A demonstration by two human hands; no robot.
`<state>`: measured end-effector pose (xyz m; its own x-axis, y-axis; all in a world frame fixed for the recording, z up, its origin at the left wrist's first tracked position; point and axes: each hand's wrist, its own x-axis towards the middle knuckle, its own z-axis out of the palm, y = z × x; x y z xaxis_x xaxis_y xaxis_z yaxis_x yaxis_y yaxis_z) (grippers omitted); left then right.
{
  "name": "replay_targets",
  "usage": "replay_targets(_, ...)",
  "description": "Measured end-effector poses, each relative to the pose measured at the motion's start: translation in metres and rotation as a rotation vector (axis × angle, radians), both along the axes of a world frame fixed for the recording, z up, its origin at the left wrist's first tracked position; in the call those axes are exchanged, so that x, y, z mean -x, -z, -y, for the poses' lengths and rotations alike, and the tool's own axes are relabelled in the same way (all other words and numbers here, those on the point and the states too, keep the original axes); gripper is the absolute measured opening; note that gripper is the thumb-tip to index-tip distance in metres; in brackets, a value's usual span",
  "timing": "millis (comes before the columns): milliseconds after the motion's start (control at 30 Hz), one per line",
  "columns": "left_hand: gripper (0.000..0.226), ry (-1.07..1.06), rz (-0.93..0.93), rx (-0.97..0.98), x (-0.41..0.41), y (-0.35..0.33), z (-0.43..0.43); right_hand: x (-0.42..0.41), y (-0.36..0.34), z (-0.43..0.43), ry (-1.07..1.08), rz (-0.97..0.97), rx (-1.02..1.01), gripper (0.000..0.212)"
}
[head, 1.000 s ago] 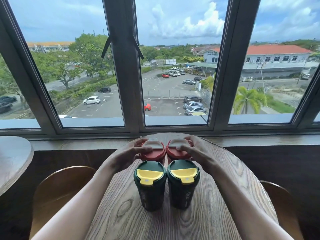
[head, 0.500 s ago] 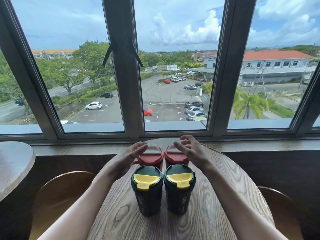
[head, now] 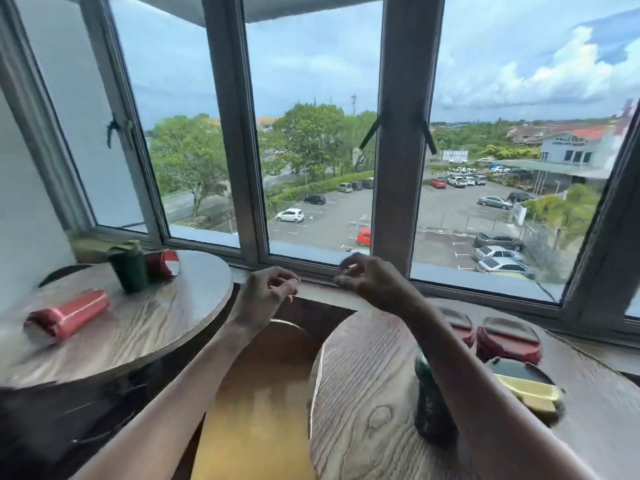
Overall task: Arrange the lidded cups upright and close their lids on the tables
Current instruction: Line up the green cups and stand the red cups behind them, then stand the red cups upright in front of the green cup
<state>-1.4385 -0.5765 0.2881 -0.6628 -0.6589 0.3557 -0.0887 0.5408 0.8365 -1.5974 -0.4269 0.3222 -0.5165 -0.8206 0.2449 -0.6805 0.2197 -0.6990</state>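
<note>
On the right round table (head: 363,393) stand several lidded cups: a red cup (head: 507,339) at the back, another red one (head: 462,329) half hidden by my right arm, a green cup with a yellow flap (head: 526,386) and a green cup (head: 427,403) behind my forearm. On the left round table (head: 166,323) a red cup (head: 67,315) lies on its side, a green cup (head: 128,265) stands upright and another red cup (head: 162,263) lies behind it. My left hand (head: 265,292) and right hand (head: 369,277) hover empty between the tables, fingers loosely curled.
A wooden chair seat (head: 256,410) sits in the gap between the two tables. A window sill (head: 311,271) and tall window frames run along the far side. A white wall (head: 20,202) closes the left.
Both hands have let go of the red cups on the right table and lifted away to the left. The view has swung left, bringing the second table with its fallen cups into sight.
</note>
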Motion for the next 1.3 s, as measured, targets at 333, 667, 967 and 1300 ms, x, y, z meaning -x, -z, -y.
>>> replay_targets(333,0.011,-0.349,0.023,-0.042,-0.194,0.016,0.127,-0.163,0.034,0.182,-0.165,0.184,0.051,0.021)
replay_targets(667,0.010,-0.580,0.063,-0.046,-0.294,0.051,0.279,-0.249,0.079,0.359,-0.284,0.301,0.075,0.015)
replay_targets(967,0.008,-0.519,0.140,-0.033,-0.322,0.071,0.445,-0.280,0.118,0.506,-0.155,0.364,0.125,0.014)
replay_targets(1300,0.017,-0.133,0.224,-0.011,-0.268,0.088,0.568,-0.297,0.136,0.572,-0.020,0.286,0.064,0.018)
